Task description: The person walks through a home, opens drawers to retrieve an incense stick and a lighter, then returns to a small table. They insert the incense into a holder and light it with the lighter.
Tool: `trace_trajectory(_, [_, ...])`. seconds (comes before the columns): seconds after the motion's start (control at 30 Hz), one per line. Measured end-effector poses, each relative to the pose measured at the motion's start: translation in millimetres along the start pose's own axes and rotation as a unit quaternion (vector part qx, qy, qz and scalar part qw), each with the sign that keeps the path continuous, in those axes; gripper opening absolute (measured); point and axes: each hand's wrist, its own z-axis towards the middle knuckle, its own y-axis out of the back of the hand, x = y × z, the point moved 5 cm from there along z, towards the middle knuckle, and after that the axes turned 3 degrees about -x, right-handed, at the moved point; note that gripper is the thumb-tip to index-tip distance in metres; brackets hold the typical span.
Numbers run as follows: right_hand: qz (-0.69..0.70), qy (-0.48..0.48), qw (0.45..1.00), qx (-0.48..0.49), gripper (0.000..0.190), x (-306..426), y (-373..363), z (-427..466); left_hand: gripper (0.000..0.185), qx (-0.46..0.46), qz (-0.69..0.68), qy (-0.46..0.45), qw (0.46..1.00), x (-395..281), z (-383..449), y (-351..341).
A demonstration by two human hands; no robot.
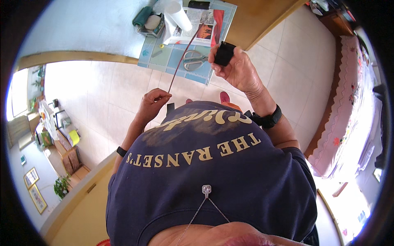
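Note:
My left hand [154,103] pinches the lower end of a thin dark reddish cord or strip [181,61], which stretches up over the table edge to the printed paper. Raised at the table's right edge, my right hand [231,66] holds a small black object [224,53] of unclear kind between thumb and fingers. Scissors with pale handles [193,60] lie on the blue patterned tabletop [157,61], their blades partly hidden behind my right fingers. A printed paper [201,33] with pictures lies farther back, with a white paper roll [178,15] on it.
A grey container [154,30] with a green cloth roll stands at the table's back left, near a small yellow item [161,46]. A black case [199,4] lies at the back. Wooden door edges flank me, and a bed with a pink cover [341,107] stands right.

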Motion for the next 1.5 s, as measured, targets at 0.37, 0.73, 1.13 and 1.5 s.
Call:
trace_trajectory(0.37, [-0.014,0.015,0.998,-0.055,0.051,0.5,-0.7,-17.4,0.009,0.05,-0.006,-0.025,0.998,-3.9,8.5,-3.5])
trace_trajectory(0.73, [0.209,0.002,0.975,0.069,0.058,10.3,9.6,-26.9,0.008,0.08,0.008,-0.015,0.997,-15.3,13.3,-16.0])
trace_trajectory(1.13, [0.185,0.048,0.98,0.058,0.053,16.9,38.2,-43.8,0.006,0.099,0.009,-0.05,0.994,-36.9,34.2,-21.7])
trace_trajectory(1.5, [0.102,0.084,0.986,-0.1,0.043,26.3,62.2,-63.5,0.007,0.138,0.004,-0.055,0.989,-58.8,36.4,-45.0])
